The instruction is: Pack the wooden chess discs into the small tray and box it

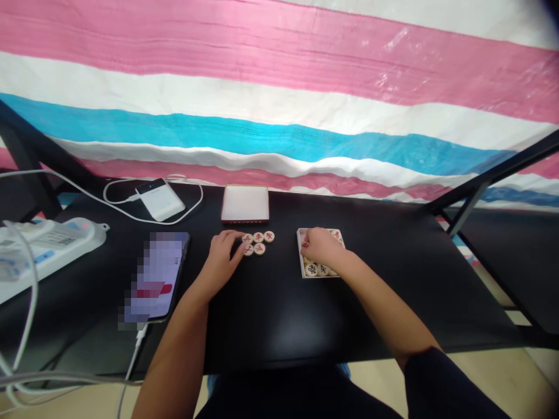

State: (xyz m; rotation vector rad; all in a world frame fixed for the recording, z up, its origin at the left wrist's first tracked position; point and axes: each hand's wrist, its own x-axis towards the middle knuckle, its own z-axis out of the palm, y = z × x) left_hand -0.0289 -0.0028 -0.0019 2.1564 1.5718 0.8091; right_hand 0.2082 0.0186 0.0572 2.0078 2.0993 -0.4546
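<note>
Nearest the front edge of the worktop [279, 326], towards its left end, lies the phone [159, 273], its long side running front to back. Beyond it, just right of the worktop's middle, sits the box [301, 256], the right hand [324, 247] over it, fingers bent down inside; a red-marked piece [305, 244] shows at the fingertips, but whether it is gripped I cannot tell. Dark-marked pieces [311, 269] lie along the box's front wall. Left of the box, across a stretch of worktop, five discs [258, 237] stand in two rows that run left to right: three behind, two in front, the front row stopping short at its right end, the side towards the box. The left hand [220, 259] is nearer them, loosely open, thumb and forefinger at their left edge. Farther off, by the back edge, the lid [245, 202] lies behind the discs.
</note>
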